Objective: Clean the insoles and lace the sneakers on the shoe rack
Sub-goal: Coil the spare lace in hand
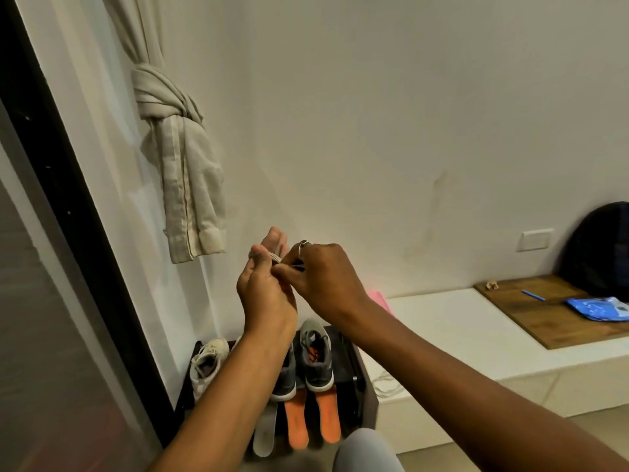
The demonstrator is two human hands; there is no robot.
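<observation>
My left hand point(263, 284) and my right hand point(318, 275) are raised together in front of the wall. Both pinch a small pale bundle point(275, 257), apparently a shoelace, between thumbs and fingers. Below them stands a dark shoe rack point(355, 366). On it stand two grey sneakers point(315, 361) with white soles; my left forearm partly hides the left one. A white sneaker point(207, 364) sits at the rack's left end. Two orange insoles point(328, 415) and a grey insole point(265, 434) lean off the rack's front edge.
A knotted beige curtain point(180, 158) hangs at upper left beside a dark window frame point(78, 206). To the right is a low white platform point(459, 338) with a wooden board point(558, 311), a blue packet point(599, 308) and a dark bag point(599, 247). A white cord point(386, 384) lies by the rack.
</observation>
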